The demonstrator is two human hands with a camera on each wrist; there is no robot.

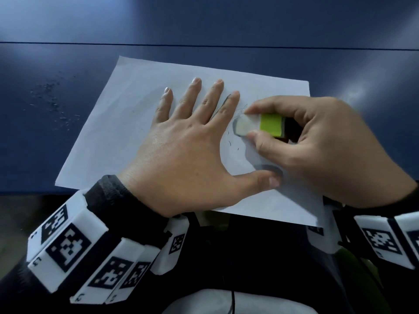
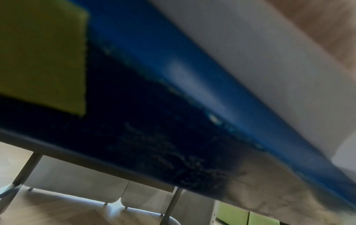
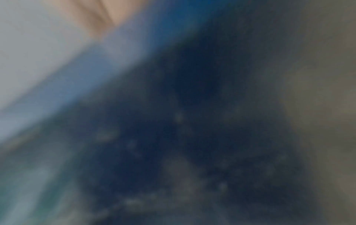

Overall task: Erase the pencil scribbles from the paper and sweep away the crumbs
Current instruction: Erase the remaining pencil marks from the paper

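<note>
Eraser (image 1: pixel 258 126) pinched in right hand (image 1: pixel 322 150), beside left hand (image 1: pixel 188 150) flat on paper (image 1: pixel 118 137)

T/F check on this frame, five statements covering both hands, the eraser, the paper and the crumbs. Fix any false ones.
1. The left hand lies flat on the sheet of paper with its fingers spread. True.
2. The right hand holds a pencil. False: it pinches an eraser that has a green sleeve.
3. The eraser's white end touches the paper beside the left index finger. True.
4. The paper is free of marks. False: short pencil strokes show just below the eraser.
5. Eraser crumbs lie on the blue table to the right of the paper. False: they lie to its left.
</note>
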